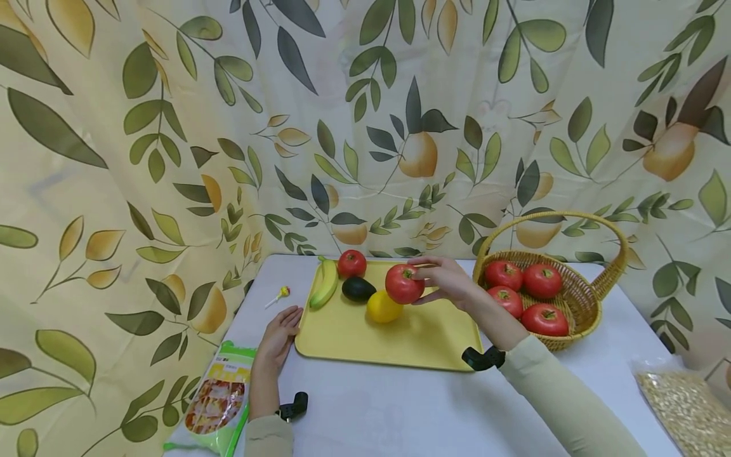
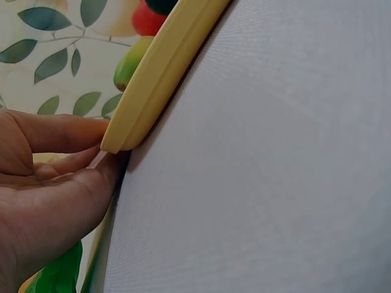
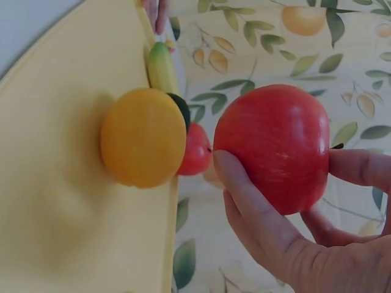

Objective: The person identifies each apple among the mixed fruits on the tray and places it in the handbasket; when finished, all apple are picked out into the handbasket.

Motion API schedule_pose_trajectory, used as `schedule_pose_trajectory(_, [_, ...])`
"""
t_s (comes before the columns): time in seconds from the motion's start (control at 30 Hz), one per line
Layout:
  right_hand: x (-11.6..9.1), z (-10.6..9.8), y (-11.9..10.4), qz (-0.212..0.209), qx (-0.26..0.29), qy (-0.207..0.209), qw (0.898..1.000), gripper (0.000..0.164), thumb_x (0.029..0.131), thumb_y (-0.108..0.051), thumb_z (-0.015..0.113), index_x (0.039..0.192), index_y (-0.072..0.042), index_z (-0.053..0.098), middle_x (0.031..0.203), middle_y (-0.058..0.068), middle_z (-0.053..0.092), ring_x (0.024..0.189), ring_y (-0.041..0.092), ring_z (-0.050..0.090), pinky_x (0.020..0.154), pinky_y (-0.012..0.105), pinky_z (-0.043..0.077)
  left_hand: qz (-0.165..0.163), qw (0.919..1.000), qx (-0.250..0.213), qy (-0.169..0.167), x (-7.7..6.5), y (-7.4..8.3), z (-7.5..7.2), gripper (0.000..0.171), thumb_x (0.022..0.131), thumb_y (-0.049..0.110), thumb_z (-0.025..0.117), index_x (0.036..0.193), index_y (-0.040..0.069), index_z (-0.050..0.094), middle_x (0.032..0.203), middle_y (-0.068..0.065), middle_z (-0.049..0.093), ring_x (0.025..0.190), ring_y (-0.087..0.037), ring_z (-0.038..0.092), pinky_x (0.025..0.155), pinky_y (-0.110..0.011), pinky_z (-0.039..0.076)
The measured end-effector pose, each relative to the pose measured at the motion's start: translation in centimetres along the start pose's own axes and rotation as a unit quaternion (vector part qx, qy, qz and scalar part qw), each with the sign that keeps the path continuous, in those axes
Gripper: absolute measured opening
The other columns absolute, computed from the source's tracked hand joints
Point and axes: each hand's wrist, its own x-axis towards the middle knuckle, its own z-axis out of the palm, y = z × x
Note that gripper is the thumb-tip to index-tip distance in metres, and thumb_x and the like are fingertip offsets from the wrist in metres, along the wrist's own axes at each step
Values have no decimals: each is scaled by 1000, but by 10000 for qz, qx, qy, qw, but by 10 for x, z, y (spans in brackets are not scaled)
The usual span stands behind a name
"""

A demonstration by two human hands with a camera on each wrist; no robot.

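My right hand (image 1: 451, 281) holds a red tomato (image 1: 405, 284) with a green calyx above the yellow tray (image 1: 365, 352), thumb and fingers around its sides in the right wrist view. Just below it on the tray is a yellow, lemon-like fruit (image 1: 384, 307). A dark green avocado (image 1: 358, 289), a second tomato (image 1: 351, 263) and a banana (image 1: 325, 285) lie toward the tray's back left. My left hand (image 1: 278, 336) rests at the tray's left side, and its extended fingers (image 2: 67, 133) touch the tray edge in the left wrist view.
A handled wicker basket (image 1: 588, 311) with several tomatoes stands right of the tray. On the left lie a wrapped lollipop (image 1: 283, 292) and a green-edged food bag (image 1: 214, 400). A clear bag of pale flakes (image 1: 682, 403) lies at the right. Behind hangs a leaf-patterned curtain (image 1: 365, 209).
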Motion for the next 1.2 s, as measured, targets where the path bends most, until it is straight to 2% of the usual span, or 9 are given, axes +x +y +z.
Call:
schedule_pose_trajectory(0.2, [-6,-10,-3,46,14,78,10000,57,97,-9,64,150,2,48,150,27,46,115,41,64,90,63,58,22,10000,60,-26,-1,0,0,68,95,-21,41,160,-4,31,163,-26,36,153,-35,33,125,-43,30])
schedule_pose_trajectory(0.5, [-14,-29,-3,120,127,177,9997,54,97,-9,62,149,2,49,148,27,49,107,33,68,87,61,59,-30,10000,21,-62,-3,1,2,68,95,-21,41,160,-4,30,163,-25,36,154,-34,33,126,-42,30])
schedule_pose_trajectory(0.67, [-20,-40,-2,116,47,265,9996,55,98,-9,62,150,3,49,149,28,47,112,37,66,89,63,57,-68,10000,30,-20,-1,0,1,68,95,-21,42,160,-2,31,163,-23,37,153,-32,35,125,-41,31])
schedule_pose_trajectory(0.87, [-28,-50,-1,168,-123,404,9990,58,97,-9,64,151,2,47,152,28,44,119,42,61,86,59,61,-69,10000,36,-41,1,-2,-1,69,95,-21,41,161,-2,30,163,-23,36,154,-31,34,125,-41,31])
schedule_pose_trajectory(1.2, [-41,-70,-7,150,-177,457,9987,57,100,-9,61,153,3,43,154,30,41,122,45,62,90,59,59,-16,10000,-24,-85,0,-1,-1,70,95,-22,40,161,-4,28,164,-25,33,154,-33,32,126,-41,28])
